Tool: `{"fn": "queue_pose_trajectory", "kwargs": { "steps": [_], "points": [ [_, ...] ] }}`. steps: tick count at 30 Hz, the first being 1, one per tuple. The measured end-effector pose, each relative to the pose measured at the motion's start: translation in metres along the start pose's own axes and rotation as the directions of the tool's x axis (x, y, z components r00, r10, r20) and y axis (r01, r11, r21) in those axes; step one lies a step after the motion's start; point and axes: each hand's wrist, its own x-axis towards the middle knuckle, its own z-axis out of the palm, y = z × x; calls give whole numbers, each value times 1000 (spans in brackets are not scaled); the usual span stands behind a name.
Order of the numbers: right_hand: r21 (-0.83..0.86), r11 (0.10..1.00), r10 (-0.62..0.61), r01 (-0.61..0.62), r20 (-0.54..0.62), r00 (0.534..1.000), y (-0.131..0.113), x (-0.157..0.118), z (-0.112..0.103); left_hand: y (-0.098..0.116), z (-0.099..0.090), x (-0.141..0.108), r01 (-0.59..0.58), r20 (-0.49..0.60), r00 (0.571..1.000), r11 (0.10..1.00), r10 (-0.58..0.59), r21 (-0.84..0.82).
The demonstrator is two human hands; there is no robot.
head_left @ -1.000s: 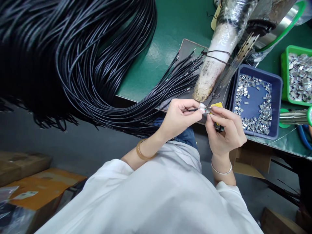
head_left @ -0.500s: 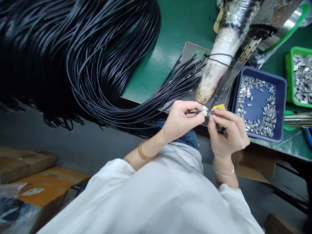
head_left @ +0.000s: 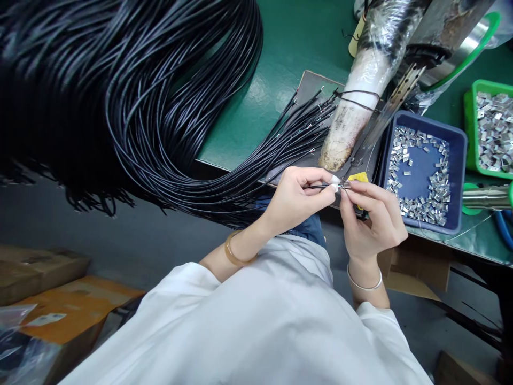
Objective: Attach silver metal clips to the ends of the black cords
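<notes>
Black cable point(head_left: 315, 186) is the thing being worked, and I see its end held just left of the tray point(head_left: 422, 166), a blue one. My left hand point(head_left: 302, 188) is closed on it, gripping it between thumb and forefinger, with white covering at the fingertips. My right hand point(head_left: 372, 214) meets it from the tray side, thumb and fingers gathered at the tip, where something small and silvery shows; I cannot tell what that is or how firmly the right fingers pinch.

Beside the right fingertips, left of the tray, is a yellow piece point(head_left: 358, 177), partly hidden. Small metal parts point(head_left: 436, 192) lie scattered inside the tray, mostly around its edges. To the tray's right, a green bin point(head_left: 469, 125) holds more silvery pieces point(head_left: 497, 125).

Up and left from the tray, a stained white tube point(head_left: 348, 117) slants down toward my hands. Further left, a thick bundle point(head_left: 192, 176) of black cables sweeps across the green table point(head_left: 234, 133), its bared ends on a grey board point(head_left: 315, 83).
</notes>
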Motion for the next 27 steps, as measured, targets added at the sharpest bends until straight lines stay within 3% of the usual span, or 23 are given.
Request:
{"fn": "queue_pose_trajectory", "kwargs": {
  "steps": [11, 15, 27],
  "points": [
    [-7, 1000, -18, 18, 13, 1000, 4, -11, -5, 0, -3, -3, 57, 93, 995, 993, -47, -101],
    [8, 999, 31, -32, 22, 999, 2, -6, -5, 2, -4, -7, 74, 111, 992, 991, -62, -109],
    [34, 998, 42, -44, 44, 998, 3, -1, -2, -8, -2, -5, 5, 26, 1000, 999, -4, -36]
  ]
}}
